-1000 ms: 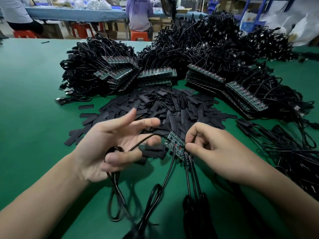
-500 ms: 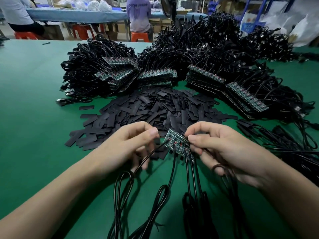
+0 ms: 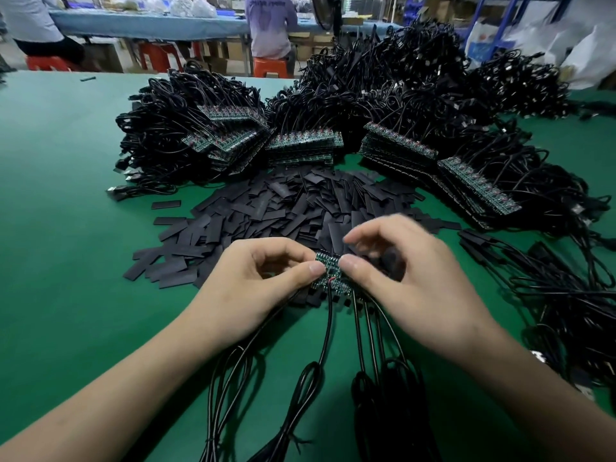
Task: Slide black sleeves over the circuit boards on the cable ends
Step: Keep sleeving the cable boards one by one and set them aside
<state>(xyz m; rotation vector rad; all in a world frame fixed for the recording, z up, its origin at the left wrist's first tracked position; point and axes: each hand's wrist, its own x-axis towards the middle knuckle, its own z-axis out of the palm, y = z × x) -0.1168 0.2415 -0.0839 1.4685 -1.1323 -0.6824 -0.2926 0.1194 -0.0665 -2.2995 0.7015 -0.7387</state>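
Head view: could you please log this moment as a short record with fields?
surface: green table
left hand: pinching the strip of circuit boards
right hand: pinching the same strip, fingers blurred
sleeves: loose pile of black sleeves, beyond the hands
cables: run from the strip toward the viewer
stock: stacked boards with cable bundles behind
sleeve on held boards: none visible

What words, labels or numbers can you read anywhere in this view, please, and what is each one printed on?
No text can be read for certain.
Purple shirt of the person seated at the far table: a line of print across the back, too blurred to read.
White bag at the far right: a blue printed patch, too blurred to read.
Circuit boards held in the hands: any markings are too small to read.
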